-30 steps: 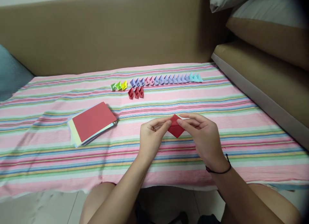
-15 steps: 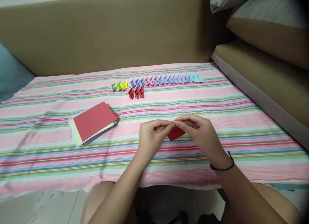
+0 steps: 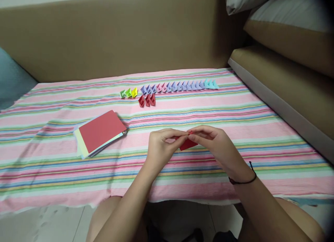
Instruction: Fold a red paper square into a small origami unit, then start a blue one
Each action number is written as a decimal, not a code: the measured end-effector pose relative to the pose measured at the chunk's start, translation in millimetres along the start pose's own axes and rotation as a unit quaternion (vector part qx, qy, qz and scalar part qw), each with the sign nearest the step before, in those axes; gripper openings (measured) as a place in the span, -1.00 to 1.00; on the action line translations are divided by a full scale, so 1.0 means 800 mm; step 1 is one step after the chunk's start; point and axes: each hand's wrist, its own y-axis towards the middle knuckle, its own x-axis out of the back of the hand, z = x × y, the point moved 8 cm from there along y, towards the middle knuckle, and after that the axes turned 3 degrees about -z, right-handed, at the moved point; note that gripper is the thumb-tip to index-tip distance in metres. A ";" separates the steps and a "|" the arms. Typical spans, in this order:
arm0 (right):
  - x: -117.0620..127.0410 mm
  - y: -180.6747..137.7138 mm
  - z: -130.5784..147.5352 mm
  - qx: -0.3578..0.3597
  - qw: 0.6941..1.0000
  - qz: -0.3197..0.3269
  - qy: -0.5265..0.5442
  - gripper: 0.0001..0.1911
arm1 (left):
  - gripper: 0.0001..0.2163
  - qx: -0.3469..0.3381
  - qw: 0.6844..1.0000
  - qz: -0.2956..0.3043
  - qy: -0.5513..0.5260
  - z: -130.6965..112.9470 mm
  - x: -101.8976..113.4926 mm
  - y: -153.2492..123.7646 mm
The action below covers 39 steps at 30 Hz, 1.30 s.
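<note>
A small piece of red paper (image 3: 188, 144) is pinched between both hands, just over the striped cloth (image 3: 229, 117). My left hand (image 3: 164, 144) grips it from the left, thumb and forefinger closed at its upper edge. From the other side my right hand (image 3: 214, 142) pinches the same edge, its fingertips nearly touching the left ones. The fingers cover the paper's top, so its folds are partly hidden. Beyond the hands stand folded red paper boats (image 3: 147, 100), and behind them a long row of purple, pink and blue paper boats (image 3: 179, 86).
Left of my hands lies a stack of coloured paper (image 3: 102, 131), red sheet on top. Green and yellow paper boats (image 3: 128, 93) sit at the row's left end. A tan backrest (image 3: 117, 37) closes off the back, and cushions (image 3: 284, 82) are piled at the right.
Both hands have shifted slightly, and the red paper is tilted a little differently, with a bit of red now showing above the right fingertips. The boats and the paper stack stay put.
</note>
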 end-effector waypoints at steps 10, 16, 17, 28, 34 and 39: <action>0.009 -0.004 0.004 0.033 0.998 -0.050 -0.028 -0.89 | -0.90 0.108 0.990 0.007 -0.094 0.022 -0.011 -0.004; 0.014 -0.006 0.001 0.036 0.993 -0.111 -0.022 -0.93 | -0.81 0.213 0.954 -0.012 -0.213 0.041 -0.027 -0.011; 0.016 -0.006 0.001 0.037 0.992 -0.119 -0.019 -0.93 | -0.79 0.228 0.948 -0.011 -0.222 0.043 -0.030 -0.013; 0.015 -0.004 0.003 0.036 0.994 -0.101 -0.010 -0.93 | -0.80 0.284 0.925 0.009 -0.251 0.050 -0.035 -0.017; 0.018 -0.003 0.004 0.042 0.993 -0.104 -0.021 -0.94 | -0.78 0.268 0.926 0.039 -0.262 0.046 -0.034 -0.015; 0.020 -0.003 0.003 0.042 0.993 -0.112 -0.020 -0.94 | -0.78 0.263 0.922 0.052 -0.279 0.044 -0.037 -0.015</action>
